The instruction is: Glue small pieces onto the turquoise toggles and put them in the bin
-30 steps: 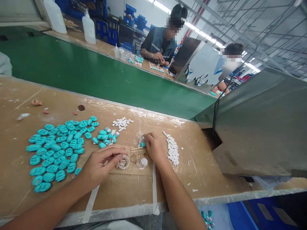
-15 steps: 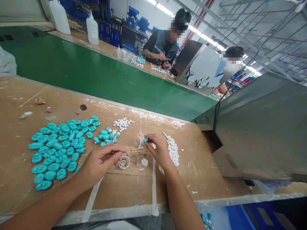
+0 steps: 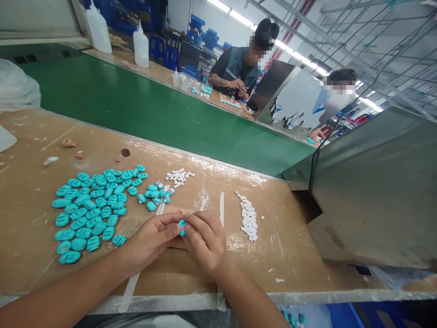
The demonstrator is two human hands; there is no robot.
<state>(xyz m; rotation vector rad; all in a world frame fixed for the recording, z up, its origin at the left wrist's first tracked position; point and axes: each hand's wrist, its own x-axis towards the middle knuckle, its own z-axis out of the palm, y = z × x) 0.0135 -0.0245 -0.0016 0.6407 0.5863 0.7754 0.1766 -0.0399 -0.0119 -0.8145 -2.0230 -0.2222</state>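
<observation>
Head view, change: Half a second ago I had the hands apart, the right one holding the teal piece (image 3: 182,228) and the left one by the cups; now they meet. The cups and sticks I saw then are hidden from me where the hands are.
Left fingers: The left hand (image 3: 146,241) has thumb and fingertips pinched together on the piece's left end.
Right fingers: The right hand (image 3: 206,237) is closed over the piece's right side, its fingertips nearly meeting the left ones.
Teal piece: Between both sets of fingertips, mostly covered; I make out a pinkish strip on it.
Near edge: The table's whitish edge (image 3: 307,296) runs under both forearms.
Far edge: The table meets the green belt (image 3: 164,114), well beyond the fingers.
Right side room: Brown tabletop (image 3: 273,255) stretches from the right wrist past the white row (image 3: 249,216) to the metal box (image 3: 368,191), which walls off that side.
Left side obstacle: The teal pile (image 3: 90,205) lies just beyond the left forearm.
Ahead: A small teal group (image 3: 155,195) sits near the left fingers, with a white heap (image 3: 179,176) behind it.
Across the belt: A co-worker (image 3: 235,68) bends over small pieces; two bottles (image 3: 141,48) stand further left.
</observation>
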